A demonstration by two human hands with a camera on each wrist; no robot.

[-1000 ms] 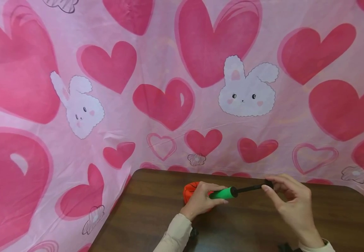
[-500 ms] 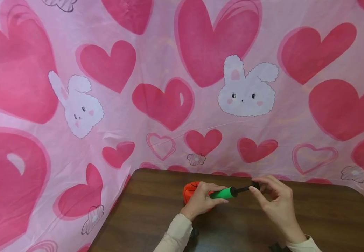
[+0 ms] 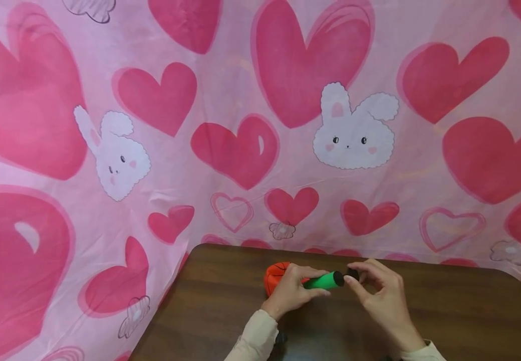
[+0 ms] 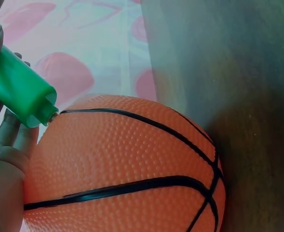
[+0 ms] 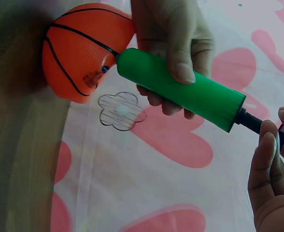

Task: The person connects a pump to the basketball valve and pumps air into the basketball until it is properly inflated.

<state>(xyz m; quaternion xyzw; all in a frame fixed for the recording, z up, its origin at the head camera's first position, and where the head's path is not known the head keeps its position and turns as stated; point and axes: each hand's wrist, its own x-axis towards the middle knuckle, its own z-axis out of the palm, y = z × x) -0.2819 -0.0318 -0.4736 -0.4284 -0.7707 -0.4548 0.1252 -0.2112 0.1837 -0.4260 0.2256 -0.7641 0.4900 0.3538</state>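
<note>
The orange basketball (image 4: 127,154) is at the far part of the wooden tabletop (image 3: 224,321), partly hidden by the left hand (image 3: 287,291); its underside is out of sight. That hand grips the barrel of the green hand pump (image 5: 180,89), thumb on 1 side and fingers on the other. The right hand (image 3: 384,296) pinches the pump's black handle (image 3: 354,274).

The pump is already joined to the ball: its metal tip (image 4: 52,117) meets the ball's surface. The ball looks uneven in the right wrist view, so I judge the pumping to be partway, with more strokes and the pump's removal left.

Against the head view of 1.0 s ago, the right hand is much closer to the left, and the black plunger rod (image 5: 250,122), long then, is nearly all inside the barrel. The left hand and ball have barely shifted.
</note>
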